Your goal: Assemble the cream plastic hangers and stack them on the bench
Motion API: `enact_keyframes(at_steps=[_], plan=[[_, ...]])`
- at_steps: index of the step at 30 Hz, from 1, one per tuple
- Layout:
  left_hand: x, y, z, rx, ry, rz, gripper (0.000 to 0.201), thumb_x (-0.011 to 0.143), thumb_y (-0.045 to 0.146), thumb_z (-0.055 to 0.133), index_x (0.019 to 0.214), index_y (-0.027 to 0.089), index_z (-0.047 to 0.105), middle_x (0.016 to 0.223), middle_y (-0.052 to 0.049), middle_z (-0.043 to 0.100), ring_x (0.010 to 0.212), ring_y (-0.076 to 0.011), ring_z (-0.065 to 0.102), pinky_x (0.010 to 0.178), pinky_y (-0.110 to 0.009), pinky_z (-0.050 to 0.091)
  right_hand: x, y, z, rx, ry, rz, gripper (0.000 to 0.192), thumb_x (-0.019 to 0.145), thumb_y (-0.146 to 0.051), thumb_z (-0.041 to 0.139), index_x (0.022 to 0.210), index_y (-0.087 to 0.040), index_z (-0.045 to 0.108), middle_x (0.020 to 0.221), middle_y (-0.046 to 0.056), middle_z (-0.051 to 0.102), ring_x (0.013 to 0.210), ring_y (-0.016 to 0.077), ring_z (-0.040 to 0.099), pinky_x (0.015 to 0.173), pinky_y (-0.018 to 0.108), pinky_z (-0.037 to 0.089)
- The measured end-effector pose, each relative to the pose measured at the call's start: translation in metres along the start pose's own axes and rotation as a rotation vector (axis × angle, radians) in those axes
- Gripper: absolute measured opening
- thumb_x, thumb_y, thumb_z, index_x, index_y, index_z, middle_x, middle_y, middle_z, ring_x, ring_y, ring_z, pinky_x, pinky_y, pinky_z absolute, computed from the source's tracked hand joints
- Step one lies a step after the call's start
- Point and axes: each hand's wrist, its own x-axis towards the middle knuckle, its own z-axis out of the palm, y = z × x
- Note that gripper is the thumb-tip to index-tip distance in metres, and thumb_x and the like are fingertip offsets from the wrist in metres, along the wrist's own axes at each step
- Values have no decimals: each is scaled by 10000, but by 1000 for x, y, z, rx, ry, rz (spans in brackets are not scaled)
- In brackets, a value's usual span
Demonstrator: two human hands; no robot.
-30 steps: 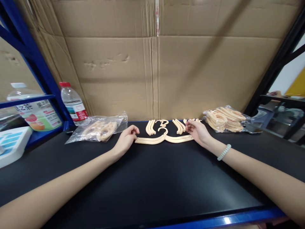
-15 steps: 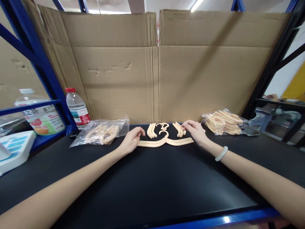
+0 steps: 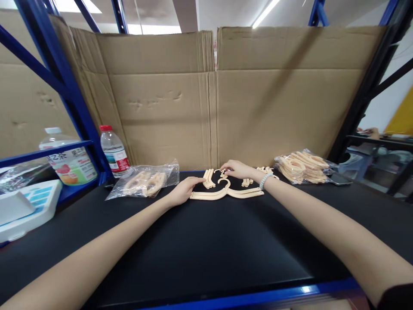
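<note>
On the black table lies a beige plastic clothes hanger (image 3: 211, 196), its hook upward and both arms spread. My left hand (image 3: 183, 192) rests at the hanger's left end, index finger stretched toward a small stack of curved hanger arms (image 3: 209, 179). Behind the hanger, my right hand (image 3: 238, 169) reaches across with its fingertips closed on a loose hanger hook (image 3: 222, 174), partly covered by the fingers. Under the right wrist, another stack of curved arms (image 3: 247, 182) is partly hidden. Several small beige pieces (image 3: 266, 170) show beyond that wrist.
A clear bag of beige parts (image 3: 145, 183) lies left, and another bag (image 3: 300, 165) right, beside a dark flat phone-like object (image 3: 340, 179). A red-capped bottle (image 3: 114, 153) stands at the left back. Cardboard (image 3: 161, 120) walls the rear; a white-and-blue tray (image 3: 35, 206) sits far left.
My right hand has moved left from the right stack of arms to the loose hook. My left index finger has straightened toward the left stack. The view has tilted up slightly.
</note>
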Motion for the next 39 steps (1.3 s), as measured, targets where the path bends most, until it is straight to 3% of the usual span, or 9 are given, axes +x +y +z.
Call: enact_keyframes(at_steps=[4,9,13,17,20,26,30,35,39], plan=[[0,1,-1,6,-3,1,503,797,8,329,1164,195,617,1209,-85,606,1137,-203,535,1014,-396,399,10,8,8,-10,-70,-16,237,756,-134,638,972,-168,731,929,97,651,852,190,593,807,311,448],[1,2,-1,-9,21,-16,323,859,115,399,997,188,681,1090,-94,562,1044,-201,562,974,-373,432,10,14,15,39,-56,-19,142,730,-131,655,834,-164,745,904,84,642,800,174,597,740,282,457],[1,8,-2,-35,44,-22,215,863,191,462,896,195,674,985,-63,539,961,-190,570,932,-358,457,8,16,15,122,48,1,105,732,-157,658,817,-158,720,895,68,636,770,152,591,726,276,463],[0,14,-5,-53,117,-50,170,862,206,462,823,192,627,945,-50,526,910,-188,561,893,-354,468,-5,9,8,217,236,40,199,863,-265,510,956,-160,651,1001,84,597,792,135,585,720,281,480],[-1,17,-8,-60,232,-92,176,883,193,412,864,191,588,950,-55,516,934,-200,541,907,-379,448,-26,-6,0,341,309,50,236,902,-341,435,990,-193,596,961,58,563,713,111,572,621,257,490],[-4,45,-9,-139,402,-111,172,916,209,370,945,186,538,1036,-76,555,1017,-207,533,949,-393,412,-76,-49,0,922,204,92,239,861,-457,541,892,-221,520,670,-52,516,563,82,554,551,231,481],[-9,85,2,-501,383,-172,198,922,291,421,971,170,569,1045,-76,596,960,-199,586,898,-361,456,-92,-69,5,1111,230,182,293,830,-490,584,947,-228,527,634,-72,531,475,91,583,487,229,460],[-15,114,17,-708,313,-288,172,829,313,600,918,167,579,972,-50,611,867,-182,632,826,-331,512,-97,-78,10,1206,286,267,325,747,-420,703,965,-189,633,776,21,660,653,135,662,546,227,473],[-16,114,20,-834,338,-332,556,741,287,703,1237,238,458,1270,-95,471,779,-153,665,772,-352,560,-99,-80,16,1288,295,318,298,766,-414,681,929,-164,680,887,78,684,779,164,661,599,246,496]])
